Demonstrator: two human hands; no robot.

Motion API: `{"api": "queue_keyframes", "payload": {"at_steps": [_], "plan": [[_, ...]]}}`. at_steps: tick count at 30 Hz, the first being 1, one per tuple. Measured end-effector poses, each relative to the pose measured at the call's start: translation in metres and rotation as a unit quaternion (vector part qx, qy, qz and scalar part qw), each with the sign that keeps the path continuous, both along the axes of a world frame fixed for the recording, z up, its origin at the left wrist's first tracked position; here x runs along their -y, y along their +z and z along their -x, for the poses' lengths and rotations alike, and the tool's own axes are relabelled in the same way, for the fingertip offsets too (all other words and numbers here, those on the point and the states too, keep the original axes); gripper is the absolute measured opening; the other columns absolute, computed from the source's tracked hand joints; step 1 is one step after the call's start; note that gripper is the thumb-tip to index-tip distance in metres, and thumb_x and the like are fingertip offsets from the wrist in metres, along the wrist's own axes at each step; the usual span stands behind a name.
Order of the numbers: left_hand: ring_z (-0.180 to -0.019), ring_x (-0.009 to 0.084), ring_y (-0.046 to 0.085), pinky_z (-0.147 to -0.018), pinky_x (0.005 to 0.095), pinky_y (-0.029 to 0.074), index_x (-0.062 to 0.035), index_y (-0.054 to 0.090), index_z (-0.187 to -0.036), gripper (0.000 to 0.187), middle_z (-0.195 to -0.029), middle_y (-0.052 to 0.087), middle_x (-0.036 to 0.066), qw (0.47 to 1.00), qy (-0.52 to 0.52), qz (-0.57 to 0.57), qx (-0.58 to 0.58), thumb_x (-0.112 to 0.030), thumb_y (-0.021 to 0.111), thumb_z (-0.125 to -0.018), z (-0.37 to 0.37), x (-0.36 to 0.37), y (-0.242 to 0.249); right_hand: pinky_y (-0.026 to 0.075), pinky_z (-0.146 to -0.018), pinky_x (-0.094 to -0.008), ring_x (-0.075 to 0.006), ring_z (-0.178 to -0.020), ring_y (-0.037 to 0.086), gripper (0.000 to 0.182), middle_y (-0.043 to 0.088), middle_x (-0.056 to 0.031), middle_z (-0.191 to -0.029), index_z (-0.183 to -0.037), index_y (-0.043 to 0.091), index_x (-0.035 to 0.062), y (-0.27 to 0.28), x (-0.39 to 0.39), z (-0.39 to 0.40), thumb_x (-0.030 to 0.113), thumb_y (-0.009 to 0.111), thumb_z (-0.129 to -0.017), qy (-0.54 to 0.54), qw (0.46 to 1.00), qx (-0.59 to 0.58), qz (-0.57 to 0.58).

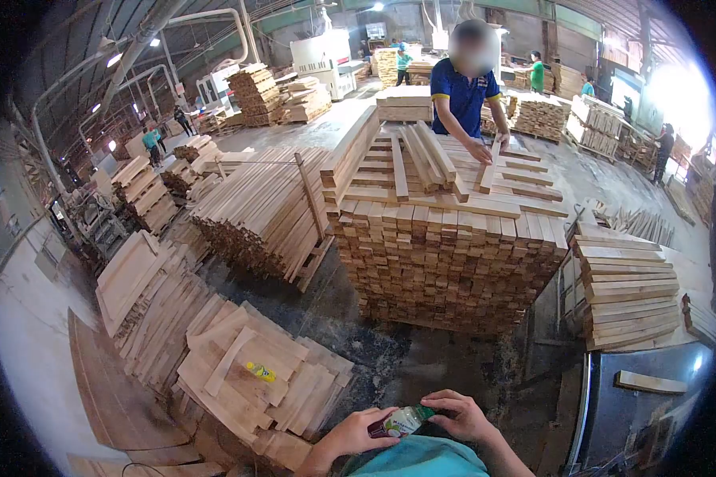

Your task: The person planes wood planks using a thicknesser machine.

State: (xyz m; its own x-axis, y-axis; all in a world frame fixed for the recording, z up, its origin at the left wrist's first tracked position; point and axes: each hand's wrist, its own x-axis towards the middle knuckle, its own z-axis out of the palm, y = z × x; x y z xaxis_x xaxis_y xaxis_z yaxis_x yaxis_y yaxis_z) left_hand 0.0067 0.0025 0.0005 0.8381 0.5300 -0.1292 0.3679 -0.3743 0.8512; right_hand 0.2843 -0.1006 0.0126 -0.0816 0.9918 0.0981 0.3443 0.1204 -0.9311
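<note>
Close to my body, my left hand (356,433) is wrapped round a small clear plastic bottle (406,421) with a dark red and white label. The bottle lies tilted, its green cap (425,412) pointing right. The fingers of my right hand (460,415) are closed on that cap; whether the cap is loose cannot be made out. Below both hands shows the teal cloth (426,459) of my own clothing.
Ahead stands a tall stack of wood strips (445,262), where a person in a blue shirt (463,95) handles a strip. Left are loose boards (294,362) with a small yellow item (260,371). On the right, a dark machine table (636,374) bears one wood piece (651,382).
</note>
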Motion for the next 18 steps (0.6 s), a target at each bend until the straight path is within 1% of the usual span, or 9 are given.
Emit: {"api": "queue_keyframes", "payload": {"at_steps": [3, 5, 6, 8, 12, 14, 15, 17, 18], "plan": [[-0.109, 0.0304, 0.07, -0.097, 0.0391, 0.054, -0.0041, 0.055, -0.148, 0.079, -0.121, 0.069, 0.02, 1.0, -0.001, -0.006, -0.003, -0.041, 0.085, -0.085, 0.0, 0.0, -0.002, 0.055, -0.103, -0.0424, -0.0302, -0.121, 0.066, 0.045, 0.069, -0.0117, -0.129, -0.131, 0.072, 0.0144, -0.001, 0.0, 0.0, 0.008, 0.08, -0.087, 0.001, 1.0, -0.002, -0.003], [-0.095, 0.0306, 0.071, -0.088, 0.0384, 0.055, -0.0078, 0.057, -0.147, 0.074, -0.107, 0.07, 0.018, 0.999, 0.012, -0.036, 0.031, -0.041, 0.084, -0.086, 0.0, 0.002, -0.005, 0.055, -0.104, -0.0421, -0.03, -0.121, 0.066, 0.043, 0.069, -0.0119, -0.129, -0.13, 0.073, 0.0146, 0.002, 0.0, 0.0, 0.007, 0.079, -0.088, 0.003, 1.0, -0.002, 0.008], [-0.095, 0.0306, 0.071, -0.088, 0.0384, 0.055, -0.0078, 0.057, -0.147, 0.074, -0.107, 0.07, 0.018, 0.999, 0.011, -0.036, 0.031, -0.041, 0.084, -0.086, 0.0, 0.001, -0.005, 0.055, -0.104, -0.0421, -0.03, -0.121, 0.066, 0.043, 0.069, -0.0119, -0.129, -0.13, 0.073, 0.0146, 0.001, 0.0, -0.001, 0.007, 0.079, -0.088, 0.003, 1.0, -0.002, 0.008], [-0.109, 0.0281, 0.07, -0.097, 0.0385, 0.054, -0.0057, 0.055, -0.148, 0.076, -0.124, 0.069, 0.02, 1.0, -0.005, 0.006, 0.017, -0.038, 0.085, -0.085, 0.001, -0.001, -0.004, 0.055, -0.104, -0.0415, -0.03, -0.121, 0.066, 0.041, 0.069, -0.0108, -0.131, -0.128, 0.073, 0.0144, 0.0, 0.0, -0.002, 0.005, 0.077, -0.088, 0.01, 1.0, -0.008, -0.005], [-0.109, 0.0234, 0.07, -0.096, 0.0368, 0.054, -0.0055, 0.055, -0.148, 0.074, -0.124, 0.07, 0.019, 0.999, -0.016, 0.031, 0.018, -0.036, 0.085, -0.087, 0.006, 0.0, -0.006, 0.054, -0.103, -0.0416, -0.0299, -0.121, 0.066, 0.041, 0.07, -0.0092, -0.132, -0.127, 0.074, 0.0142, 0.0, 0.0, -0.004, 0.002, 0.076, -0.088, 0.024, 1.0, -0.016, -0.007], [-0.106, 0.0177, 0.068, -0.095, 0.0351, 0.053, -0.0053, 0.055, -0.148, 0.07, -0.12, 0.073, 0.016, 0.994, -0.027, 0.108, 0.014, -0.034, 0.082, -0.09, 0.01, -0.001, -0.011, 0.059, -0.099, -0.0418, -0.0264, -0.12, 0.067, 0.04, 0.069, -0.0076, -0.134, -0.124, 0.075, 0.012, -0.001, -0.001, -0.008, 0.0, 0.077, -0.086, 0.053, 0.998, -0.005, -0.016], [-0.106, 0.0177, 0.068, -0.095, 0.0351, 0.053, -0.0053, 0.055, -0.148, 0.07, -0.12, 0.073, 0.016, 0.994, -0.027, 0.109, 0.014, -0.034, 0.082, -0.09, 0.01, 0.0, -0.007, 0.059, -0.099, -0.0418, -0.0264, -0.12, 0.067, 0.04, 0.069, -0.0076, -0.134, -0.124, 0.075, 0.012, -0.001, -0.002, -0.008, 0.0, 0.077, -0.086, 0.054, 0.998, -0.005, -0.016], [-0.104, 0.0148, 0.067, -0.095, 0.0339, 0.053, -0.0044, 0.056, -0.147, 0.066, -0.114, 0.076, 0.012, 0.985, -0.037, 0.17, 0.006, -0.033, 0.08, -0.093, 0.009, 0.0, 0.005, 0.059, -0.099, -0.0422, -0.026, -0.119, 0.067, 0.04, 0.07, -0.0062, -0.133, -0.123, 0.075, 0.0123, 0.0, -0.003, -0.009, -0.001, 0.077, -0.085, 0.071, 0.997, -0.016, -0.013], [-0.104, 0.0148, 0.067, -0.095, 0.0339, 0.053, -0.0044, 0.056, -0.147, 0.066, -0.114, 0.076, 0.012, 0.985, -0.036, 0.17, 0.006, -0.033, 0.08, -0.093, 0.011, 0.0, 0.004, 0.059, -0.099, -0.0422, -0.026, -0.119, 0.067, 0.04, 0.07, -0.0062, -0.133, -0.123, 0.075, 0.0123, -0.001, -0.003, -0.009, -0.001, 0.077, -0.085, 0.072, 0.997, -0.016, -0.014]]}}
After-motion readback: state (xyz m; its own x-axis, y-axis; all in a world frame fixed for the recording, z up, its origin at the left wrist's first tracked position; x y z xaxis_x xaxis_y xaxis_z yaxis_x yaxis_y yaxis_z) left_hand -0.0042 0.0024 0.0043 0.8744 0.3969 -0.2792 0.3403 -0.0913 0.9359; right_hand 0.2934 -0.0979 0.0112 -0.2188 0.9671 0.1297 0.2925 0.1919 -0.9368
